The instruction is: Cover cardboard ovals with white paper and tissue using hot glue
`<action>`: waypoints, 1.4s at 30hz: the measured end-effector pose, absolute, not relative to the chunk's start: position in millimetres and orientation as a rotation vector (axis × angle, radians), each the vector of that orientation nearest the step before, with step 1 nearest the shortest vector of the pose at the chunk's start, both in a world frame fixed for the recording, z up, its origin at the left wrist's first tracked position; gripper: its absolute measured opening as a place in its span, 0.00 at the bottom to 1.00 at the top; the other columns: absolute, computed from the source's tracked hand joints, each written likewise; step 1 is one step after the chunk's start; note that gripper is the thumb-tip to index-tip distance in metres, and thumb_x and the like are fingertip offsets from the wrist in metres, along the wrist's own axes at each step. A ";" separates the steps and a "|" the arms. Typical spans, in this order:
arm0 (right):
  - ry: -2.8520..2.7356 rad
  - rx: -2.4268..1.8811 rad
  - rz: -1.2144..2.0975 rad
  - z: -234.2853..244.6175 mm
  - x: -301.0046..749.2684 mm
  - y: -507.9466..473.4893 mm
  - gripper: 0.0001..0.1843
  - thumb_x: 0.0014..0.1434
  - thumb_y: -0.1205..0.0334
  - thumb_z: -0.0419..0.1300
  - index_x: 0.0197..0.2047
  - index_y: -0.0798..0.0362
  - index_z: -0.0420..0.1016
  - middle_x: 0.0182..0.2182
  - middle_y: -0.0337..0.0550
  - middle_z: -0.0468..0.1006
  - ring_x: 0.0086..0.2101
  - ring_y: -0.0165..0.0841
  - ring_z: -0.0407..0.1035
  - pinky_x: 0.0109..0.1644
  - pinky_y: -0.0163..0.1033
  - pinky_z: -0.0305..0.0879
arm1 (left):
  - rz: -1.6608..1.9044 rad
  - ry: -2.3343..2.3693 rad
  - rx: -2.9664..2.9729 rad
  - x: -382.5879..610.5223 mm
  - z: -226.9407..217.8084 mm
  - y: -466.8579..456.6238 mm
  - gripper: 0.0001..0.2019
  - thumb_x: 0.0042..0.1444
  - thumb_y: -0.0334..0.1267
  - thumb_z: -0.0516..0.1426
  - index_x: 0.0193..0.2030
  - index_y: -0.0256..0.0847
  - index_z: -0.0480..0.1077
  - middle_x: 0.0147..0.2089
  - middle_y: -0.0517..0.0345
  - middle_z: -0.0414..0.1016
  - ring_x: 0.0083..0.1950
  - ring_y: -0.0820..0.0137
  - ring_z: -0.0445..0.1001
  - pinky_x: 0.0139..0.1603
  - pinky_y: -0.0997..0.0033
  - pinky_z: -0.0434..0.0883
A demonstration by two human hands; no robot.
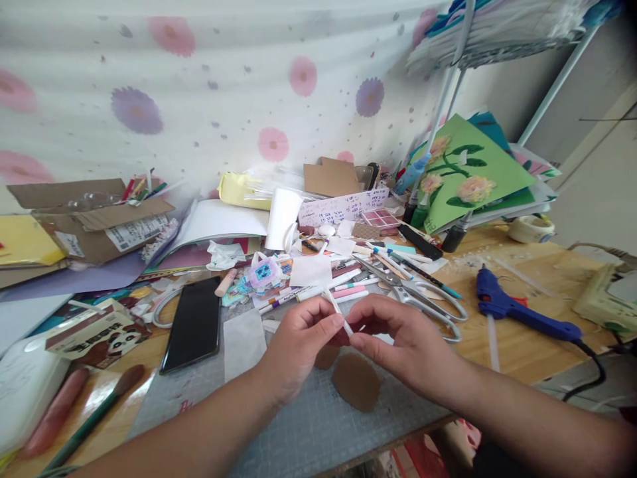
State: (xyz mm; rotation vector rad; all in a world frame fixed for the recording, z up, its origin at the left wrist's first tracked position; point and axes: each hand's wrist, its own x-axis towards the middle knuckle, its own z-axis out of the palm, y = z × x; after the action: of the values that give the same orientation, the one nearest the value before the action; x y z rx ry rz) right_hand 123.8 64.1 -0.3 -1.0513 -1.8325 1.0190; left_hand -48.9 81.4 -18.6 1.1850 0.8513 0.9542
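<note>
Fingers (pixel 332 324) pinch a white stick (pixel 334 305) above the grey cutting mat (pixel 308 425).

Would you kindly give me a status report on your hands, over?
Left hand and right hand both pinch thin white stick. Brown cardboard oval on grey mat beneath. Steel scissors close by.

A home craft corner is shown. A wooden table (pixel 527 348) is covered with a gridded cutting mat (pixel 308 431), scissors (pixel 423 295), a blue hot glue gun (pixel 512 310), markers (pixel 318 290) and paper scraps. A green card with paper flowers (pixel 478 179) is propped at the back, and a flower-printed cloth (pixel 199 86) is hung behind the table.
</note>
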 end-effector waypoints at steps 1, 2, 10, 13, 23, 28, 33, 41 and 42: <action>-1.793 -1.056 1.068 -0.3 123.5 64.2 0.06 0.55 0.63 0.59 0.36 0.55 0.72 0.31 0.42 0.75 0.32 0.32 0.69 0.37 0.37 0.66 | 0.954 0.851 1.201 -49.0 -18.8 81.5 0.09 0.55 0.39 0.58 0.28 0.37 0.67 0.26 0.63 0.71 0.30 0.75 0.66 0.33 0.77 0.63; -1.753 -1.062 1.116 -0.4 123.1 64.4 0.06 0.56 0.62 0.58 0.35 0.55 0.72 0.30 0.42 0.75 0.32 0.31 0.69 0.37 0.37 0.66 | 0.953 0.847 1.214 -49.2 -18.9 81.6 0.09 0.56 0.39 0.58 0.28 0.37 0.68 0.27 0.63 0.71 0.30 0.75 0.67 0.33 0.76 0.64; -1.705 -1.144 1.123 -1.7 119.1 67.4 0.05 0.53 0.62 0.59 0.33 0.55 0.72 0.27 0.40 0.74 0.29 0.31 0.69 0.34 0.36 0.66 | 0.928 0.863 1.284 -49.8 -19.7 82.1 0.10 0.55 0.42 0.58 0.29 0.38 0.68 0.27 0.62 0.70 0.30 0.75 0.65 0.33 0.76 0.62; -1.769 -1.157 1.021 -1.5 117.2 67.3 0.04 0.51 0.64 0.60 0.32 0.55 0.72 0.27 0.41 0.75 0.29 0.31 0.69 0.33 0.36 0.66 | 0.934 0.875 1.291 -49.9 -20.2 82.6 0.11 0.53 0.42 0.60 0.28 0.37 0.66 0.26 0.63 0.68 0.29 0.75 0.64 0.33 0.75 0.62; -1.637 -1.096 1.215 -0.5 117.6 68.4 0.07 0.50 0.62 0.62 0.33 0.53 0.70 0.29 0.41 0.75 0.31 0.32 0.70 0.36 0.37 0.68 | 0.946 0.871 1.294 -50.6 -21.4 82.6 0.09 0.57 0.41 0.56 0.30 0.37 0.66 0.28 0.62 0.67 0.32 0.73 0.64 0.35 0.74 0.63; -1.592 -1.086 1.245 -1.9 117.1 66.6 0.09 0.49 0.59 0.63 0.31 0.53 0.69 0.27 0.39 0.73 0.30 0.31 0.69 0.35 0.36 0.67 | 0.930 0.895 1.358 -49.3 -19.9 81.9 0.08 0.57 0.39 0.55 0.29 0.38 0.66 0.27 0.62 0.67 0.31 0.73 0.63 0.35 0.73 0.62; -1.619 -1.167 1.179 -4.2 117.1 62.9 0.07 0.48 0.62 0.62 0.31 0.53 0.68 0.27 0.38 0.72 0.29 0.30 0.66 0.33 0.36 0.64 | 0.883 1.005 1.595 -49.0 -14.4 78.5 0.07 0.55 0.37 0.54 0.27 0.39 0.65 0.26 0.63 0.63 0.30 0.73 0.61 0.33 0.73 0.59; -1.481 -1.231 1.241 -13.4 132.1 65.4 0.04 0.47 0.63 0.59 0.25 0.52 0.66 0.21 0.33 0.67 0.25 0.29 0.63 0.31 0.36 0.63 | 0.721 1.093 1.773 -46.3 -8.2 74.1 0.06 0.48 0.34 0.53 0.22 0.40 0.61 0.25 0.62 0.62 0.29 0.71 0.61 0.31 0.73 0.59; -1.453 -1.234 1.260 -13.4 135.6 65.6 0.05 0.47 0.62 0.59 0.25 0.52 0.66 0.22 0.33 0.66 0.25 0.29 0.63 0.31 0.37 0.65 | 0.697 1.117 1.780 -49.4 -7.0 74.2 0.06 0.47 0.33 0.52 0.22 0.41 0.60 0.24 0.63 0.61 0.28 0.71 0.61 0.30 0.73 0.59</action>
State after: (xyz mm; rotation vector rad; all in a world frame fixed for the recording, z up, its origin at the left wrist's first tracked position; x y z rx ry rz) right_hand 135.6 65.6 -13.4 -1.2338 -1.4528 1.2603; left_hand -49.4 74.2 -7.0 1.7804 1.1172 0.6966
